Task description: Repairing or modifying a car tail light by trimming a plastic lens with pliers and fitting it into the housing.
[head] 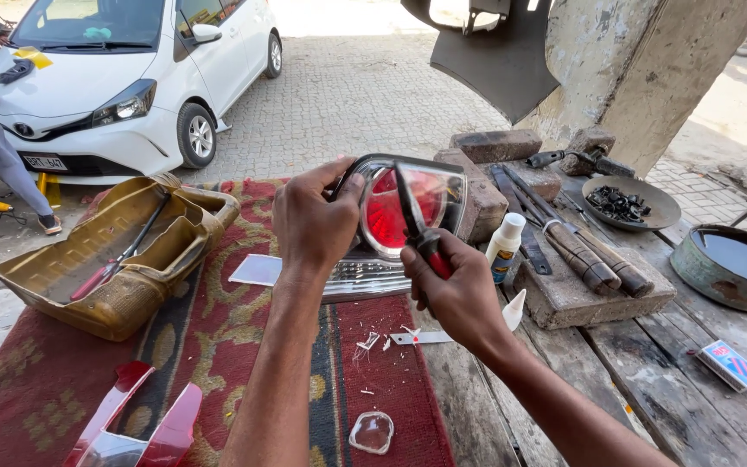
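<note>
L hand closed on the upper-left rim of the tail lamp, thumb over the top edge, fingers hidden behind the housing; lamp stands upright on the table edge where the red rug ends, red lens facing the camera, chrome ribbed strip along its bottom. R hand wrapped shut around the red handle of a cutter, that's the working grip. Key relation: lamp lies at abt 11 o'clock from the R grip, just beside it; cutter's long axis runs from the fist up toward 11 o'clock, dark blade lying across the red lens, tip near the lamp's top edge. Can't tell if the tip is touching the lens or just in front of it. Lamp's long axis reads roughly vertical, so blade runs nearly along it w/ a slight lean. L hand sits at 9 o'clock of the lens, R at 5 o'clock; both are at the lamp, L on the housing, R below it w/ only the blade reaching it. Around: small white glue bottle at 3 o'clock of the lamp, bricks behind it, wood-handled tools on a block further right, gold-coloured tray at 9 o'clock on the rug, clear lens shard at 6 o'clock, white chips scattered near the R wrist
</note>
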